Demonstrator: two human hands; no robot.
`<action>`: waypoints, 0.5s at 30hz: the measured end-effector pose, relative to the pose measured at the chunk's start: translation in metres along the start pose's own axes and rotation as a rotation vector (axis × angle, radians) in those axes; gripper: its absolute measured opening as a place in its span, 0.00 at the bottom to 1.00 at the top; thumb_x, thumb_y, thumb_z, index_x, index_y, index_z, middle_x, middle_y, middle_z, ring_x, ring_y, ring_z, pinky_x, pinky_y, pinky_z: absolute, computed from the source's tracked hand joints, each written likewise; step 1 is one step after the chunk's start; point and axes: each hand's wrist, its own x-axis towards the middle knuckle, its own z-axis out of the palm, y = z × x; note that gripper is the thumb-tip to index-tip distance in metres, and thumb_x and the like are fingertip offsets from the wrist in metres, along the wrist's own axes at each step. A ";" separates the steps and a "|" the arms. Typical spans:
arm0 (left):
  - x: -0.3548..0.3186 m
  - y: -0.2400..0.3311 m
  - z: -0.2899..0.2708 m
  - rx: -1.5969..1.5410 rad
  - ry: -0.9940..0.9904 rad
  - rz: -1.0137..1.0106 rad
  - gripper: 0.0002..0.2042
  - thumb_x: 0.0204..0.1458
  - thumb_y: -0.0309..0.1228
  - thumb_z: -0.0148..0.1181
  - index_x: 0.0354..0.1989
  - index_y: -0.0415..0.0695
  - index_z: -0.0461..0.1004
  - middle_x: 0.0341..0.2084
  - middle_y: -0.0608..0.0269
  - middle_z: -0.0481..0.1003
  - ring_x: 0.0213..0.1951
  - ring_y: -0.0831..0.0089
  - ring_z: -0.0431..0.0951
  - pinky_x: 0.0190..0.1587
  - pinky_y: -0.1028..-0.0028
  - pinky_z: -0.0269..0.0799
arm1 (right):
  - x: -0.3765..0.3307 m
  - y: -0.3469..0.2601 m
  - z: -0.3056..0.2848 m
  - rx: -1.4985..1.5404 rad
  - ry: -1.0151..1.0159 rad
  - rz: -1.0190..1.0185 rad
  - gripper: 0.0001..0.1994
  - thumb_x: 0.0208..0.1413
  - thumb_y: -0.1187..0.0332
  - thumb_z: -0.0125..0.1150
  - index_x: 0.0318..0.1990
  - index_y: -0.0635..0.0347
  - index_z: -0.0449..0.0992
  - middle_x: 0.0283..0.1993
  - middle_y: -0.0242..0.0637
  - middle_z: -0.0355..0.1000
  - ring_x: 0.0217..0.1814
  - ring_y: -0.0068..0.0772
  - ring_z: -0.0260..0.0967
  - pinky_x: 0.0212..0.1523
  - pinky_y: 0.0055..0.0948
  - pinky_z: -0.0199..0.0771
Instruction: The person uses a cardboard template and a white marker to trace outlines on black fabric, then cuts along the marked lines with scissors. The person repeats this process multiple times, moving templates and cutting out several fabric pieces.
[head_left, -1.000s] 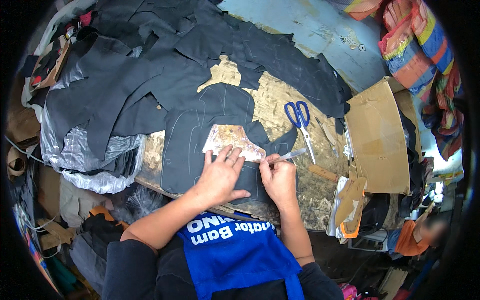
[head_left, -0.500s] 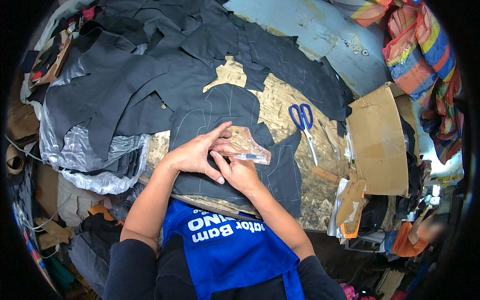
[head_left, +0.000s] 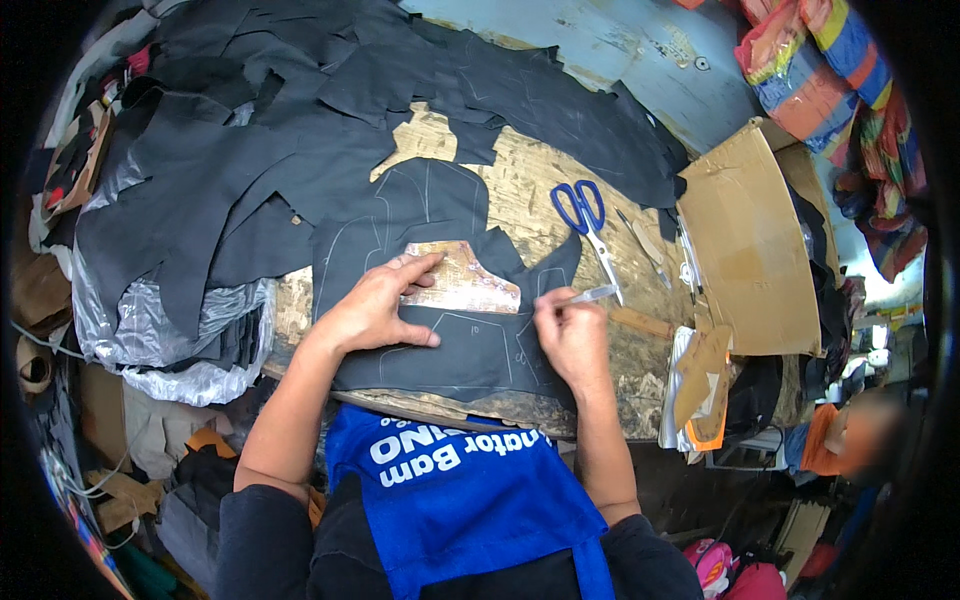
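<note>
The flat pattern piece (head_left: 462,282) lies on the black cloth (head_left: 440,340) near the front of the worktop (head_left: 520,200). The left hand (head_left: 375,310) presses down on it with spread fingers. The right hand (head_left: 572,335) is closed around a thin marker (head_left: 590,295) just beside the pattern's right edge. If the left hand lets up, the pattern could slide and the line would go crooked. The cloth could bunch up too. The blue scissors (head_left: 585,215) lie close by and could get bumped.
</note>
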 end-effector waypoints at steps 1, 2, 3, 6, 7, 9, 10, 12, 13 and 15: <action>0.003 0.002 0.003 0.009 0.034 -0.045 0.45 0.27 0.35 0.77 0.60 0.40 0.62 0.54 0.49 0.67 0.53 0.58 0.71 0.54 0.65 0.69 | -0.001 0.004 -0.003 0.088 0.097 -0.036 0.07 0.52 0.71 0.60 0.28 0.67 0.75 0.21 0.45 0.74 0.21 0.39 0.73 0.24 0.31 0.71; 0.008 0.003 0.006 0.171 0.126 -0.031 0.43 0.28 0.35 0.77 0.59 0.40 0.64 0.52 0.48 0.68 0.51 0.57 0.72 0.53 0.65 0.69 | 0.000 0.007 -0.005 0.158 0.176 0.005 0.07 0.52 0.72 0.60 0.28 0.68 0.75 0.20 0.43 0.73 0.20 0.33 0.73 0.22 0.29 0.70; 0.015 0.004 0.008 0.322 0.238 -0.002 0.41 0.28 0.36 0.76 0.57 0.39 0.66 0.50 0.48 0.69 0.50 0.56 0.72 0.52 0.64 0.69 | 0.002 0.007 -0.001 0.349 0.178 0.004 0.08 0.55 0.71 0.60 0.31 0.68 0.75 0.21 0.35 0.74 0.21 0.20 0.70 0.22 0.22 0.68; 0.034 -0.003 -0.007 0.586 0.450 -0.137 0.35 0.25 0.41 0.77 0.46 0.38 0.74 0.41 0.49 0.73 0.42 0.54 0.75 0.47 0.62 0.71 | 0.018 -0.003 0.031 0.681 0.135 0.009 0.08 0.58 0.69 0.58 0.35 0.67 0.74 0.25 0.29 0.73 0.25 0.16 0.66 0.25 0.18 0.66; 0.038 -0.008 -0.018 0.558 0.501 -0.203 0.34 0.25 0.44 0.77 0.44 0.38 0.75 0.39 0.49 0.73 0.42 0.54 0.75 0.45 0.63 0.71 | 0.027 -0.007 0.044 0.737 0.087 0.002 0.09 0.57 0.68 0.58 0.34 0.67 0.74 0.24 0.29 0.72 0.24 0.16 0.66 0.24 0.19 0.66; 0.037 -0.018 -0.035 0.494 0.665 -0.326 0.31 0.25 0.48 0.76 0.36 0.38 0.75 0.35 0.51 0.75 0.40 0.56 0.76 0.42 0.64 0.71 | 0.044 -0.017 0.070 0.773 0.025 -0.045 0.09 0.57 0.68 0.58 0.33 0.67 0.74 0.23 0.30 0.72 0.23 0.15 0.65 0.24 0.20 0.65; 0.035 -0.023 -0.035 0.466 0.762 -0.304 0.30 0.26 0.48 0.76 0.33 0.38 0.74 0.33 0.52 0.75 0.39 0.57 0.76 0.42 0.63 0.70 | 0.049 -0.021 0.080 0.742 0.008 -0.050 0.09 0.57 0.68 0.58 0.32 0.66 0.74 0.22 0.30 0.71 0.23 0.15 0.64 0.23 0.20 0.65; 0.034 -0.030 -0.034 0.401 0.807 -0.286 0.29 0.26 0.48 0.76 0.32 0.39 0.74 0.32 0.53 0.75 0.38 0.57 0.77 0.42 0.63 0.69 | 0.054 -0.026 0.092 0.670 0.005 -0.109 0.08 0.56 0.70 0.57 0.30 0.67 0.74 0.21 0.35 0.71 0.21 0.22 0.67 0.23 0.24 0.66; 0.034 -0.033 -0.034 0.402 0.834 -0.270 0.28 0.27 0.48 0.76 0.32 0.39 0.74 0.32 0.54 0.75 0.38 0.57 0.77 0.42 0.63 0.69 | 0.055 -0.026 0.094 0.567 0.047 -0.188 0.08 0.55 0.70 0.57 0.29 0.67 0.74 0.21 0.38 0.72 0.21 0.27 0.68 0.24 0.26 0.67; 0.035 -0.036 -0.032 0.378 0.860 -0.252 0.28 0.27 0.47 0.75 0.32 0.39 0.74 0.31 0.54 0.76 0.38 0.58 0.77 0.41 0.63 0.69 | 0.054 -0.027 0.096 0.453 0.065 -0.248 0.08 0.55 0.71 0.57 0.29 0.67 0.74 0.22 0.42 0.72 0.22 0.33 0.70 0.25 0.29 0.69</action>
